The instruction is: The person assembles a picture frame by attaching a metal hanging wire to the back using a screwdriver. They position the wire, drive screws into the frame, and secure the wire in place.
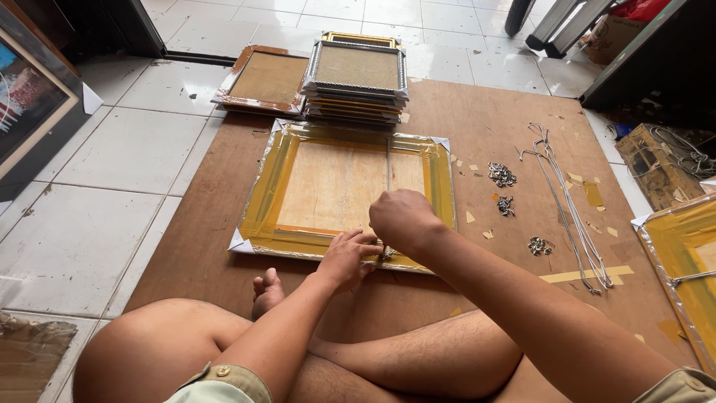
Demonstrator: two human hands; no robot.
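Picture frame [339, 186] face-down; left hand [347, 257] presses its edge, right hand [401, 218] grip pinches wire [388, 168].

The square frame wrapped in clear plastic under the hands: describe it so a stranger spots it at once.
On the brown board, before the stacked frames, lies the plastic-wrapped square frame. Both hands, left hand and right hand, work at its near edge; white corner protectors distinguish it.

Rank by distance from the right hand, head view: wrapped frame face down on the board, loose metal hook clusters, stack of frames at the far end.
From the right hand:
1. Wrapped frame, directly under the hand; the fingers are at its near edge.
2. Metal hook clusters, on the board to the right of the frame.
3. Stack of frames, beyond the wrapped frame, at the board's far edge.
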